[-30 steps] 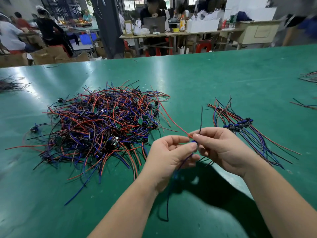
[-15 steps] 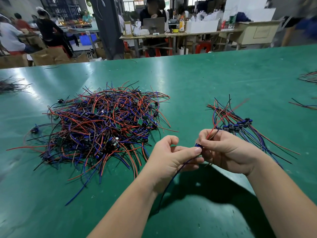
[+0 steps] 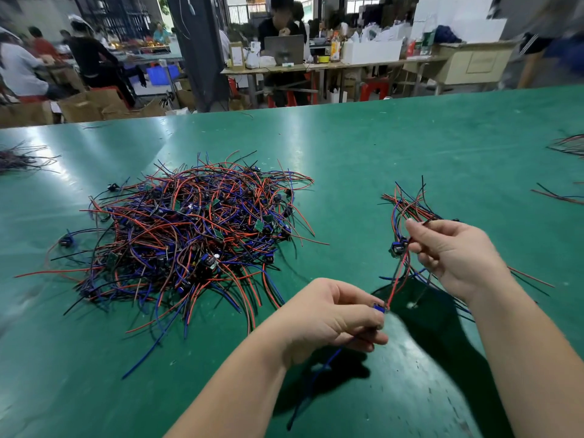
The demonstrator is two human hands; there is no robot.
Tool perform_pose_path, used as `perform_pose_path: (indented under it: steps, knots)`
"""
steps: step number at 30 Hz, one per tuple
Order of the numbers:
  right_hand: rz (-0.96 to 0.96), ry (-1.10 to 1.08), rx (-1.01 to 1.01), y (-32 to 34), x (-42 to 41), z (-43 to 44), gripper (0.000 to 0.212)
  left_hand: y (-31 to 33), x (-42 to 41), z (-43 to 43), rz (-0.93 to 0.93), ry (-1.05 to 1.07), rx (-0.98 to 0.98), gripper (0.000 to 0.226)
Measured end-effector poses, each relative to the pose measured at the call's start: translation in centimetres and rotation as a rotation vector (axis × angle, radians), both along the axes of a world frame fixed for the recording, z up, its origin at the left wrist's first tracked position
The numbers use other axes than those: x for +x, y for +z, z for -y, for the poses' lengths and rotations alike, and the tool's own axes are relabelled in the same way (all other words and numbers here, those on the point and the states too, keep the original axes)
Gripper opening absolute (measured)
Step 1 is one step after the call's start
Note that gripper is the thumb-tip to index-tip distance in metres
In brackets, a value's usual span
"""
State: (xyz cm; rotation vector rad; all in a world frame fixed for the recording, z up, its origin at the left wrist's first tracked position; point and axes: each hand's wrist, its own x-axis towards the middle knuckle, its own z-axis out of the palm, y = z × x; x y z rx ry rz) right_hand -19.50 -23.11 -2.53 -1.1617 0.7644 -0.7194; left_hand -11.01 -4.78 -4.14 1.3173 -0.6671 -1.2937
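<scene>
Near the middle of the front edge of the green, matte-topped table (image 3: 379, 147), the left hand (image 3: 331, 317) pinches a small boxy blue module (image 3: 379, 309) between thumb and curled fingertips. A thin blue wire (image 3: 330, 358) droops from under that hand towards the front edge. A slim red wire (image 3: 396, 279) runs taut from the module up to the right hand (image 3: 455, 254), which holds it above the table, nearer the right edge, pinched between thumb and bent fingers. Just behind the right hand lies a small bundle (image 3: 407, 207) of red, blue and black leads, combed roughly one way, with dark blue modules along it. Towards the left side sits a loose heap (image 3: 189, 232) of the same glossy insulated leads, tangled in loops, with small green boards and black parts caught among them. Beyond the far left corner stand brown cardboard boxes (image 3: 88, 105); what they hold cannot be made out.
</scene>
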Motion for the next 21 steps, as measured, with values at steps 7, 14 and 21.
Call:
perform_pose_path:
  steps: [7,14,21]
  knots:
    - [0.211,-0.189,0.146,0.1,0.0,0.4,0.024,0.9,0.6,-1.2,-0.081,-0.221,0.003,0.016]
    - [0.192,-0.062,0.255,-0.8,0.7,0.5,0.017,0.8,0.4,-0.5,-0.232,-0.102,-0.229,0.021]
    - [-0.006,-0.116,-0.124,-1.0,0.8,-0.1,0.025,1.7,2.9,-0.8,-0.639,0.361,-0.601,0.087]
